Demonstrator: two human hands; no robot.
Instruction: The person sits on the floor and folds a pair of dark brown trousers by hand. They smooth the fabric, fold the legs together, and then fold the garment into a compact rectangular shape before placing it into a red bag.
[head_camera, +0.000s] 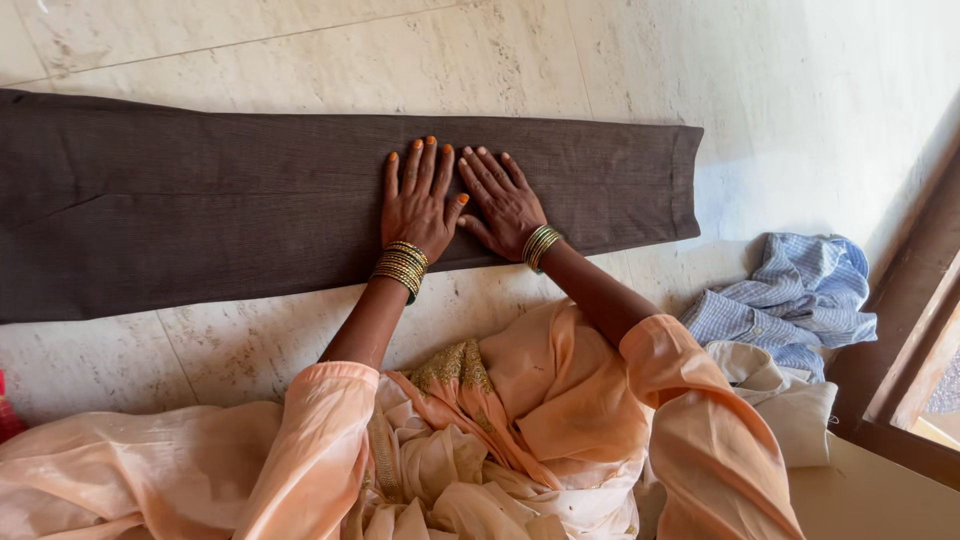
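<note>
Grip: both hands spread flat, clasping nothing; left hand (418, 203) and right hand (503, 199) press side by side on the trousers.
Trousers (250, 195): dark brown, folded long, lying flat on pale marble floor (800, 90), beneath both palms.
Blue shirt (790, 295): crumpled, right of trousers.

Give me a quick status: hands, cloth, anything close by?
Left hand and right hand flat, fingers spread, on brown trousers. Blue shirt lies apart, right.

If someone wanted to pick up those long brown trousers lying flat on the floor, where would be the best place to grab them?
Probably the hem end of the brown trousers, coming from the right. There the edge is free on the floor; the left hand and right hand press flat on the middle.
</note>
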